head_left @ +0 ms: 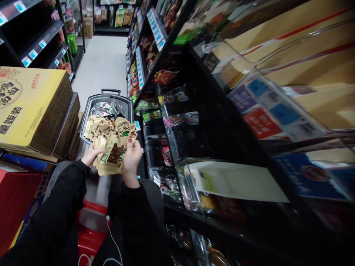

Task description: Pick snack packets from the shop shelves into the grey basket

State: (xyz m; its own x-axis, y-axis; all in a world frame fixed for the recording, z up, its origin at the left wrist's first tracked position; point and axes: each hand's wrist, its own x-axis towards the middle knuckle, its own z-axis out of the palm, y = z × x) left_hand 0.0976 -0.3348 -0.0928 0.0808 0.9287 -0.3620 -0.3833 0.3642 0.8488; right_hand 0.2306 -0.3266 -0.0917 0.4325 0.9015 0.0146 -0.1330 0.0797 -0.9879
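Note:
Several tan snack packets (112,147) with green and brown print are fanned out between my two hands. My left hand (91,155) is closed on their lower left edge, thumb on top. At their right side my right hand (131,159) grips them, with its thumb on the front. Just beyond the packets stands a grey basket (130,107) with a dark handle. Small shiny packets (107,109) lie in it, and the tan packets hide its near part.
Shelves with clear compartments (155,147) run along my right, holding assorted packets. Yellow-topped cartons (33,107) are stacked at my left. A red stool (90,236) is below me, with a white earphone cable (115,240) hanging over it. The aisle floor (102,59) stretches ahead between shelves.

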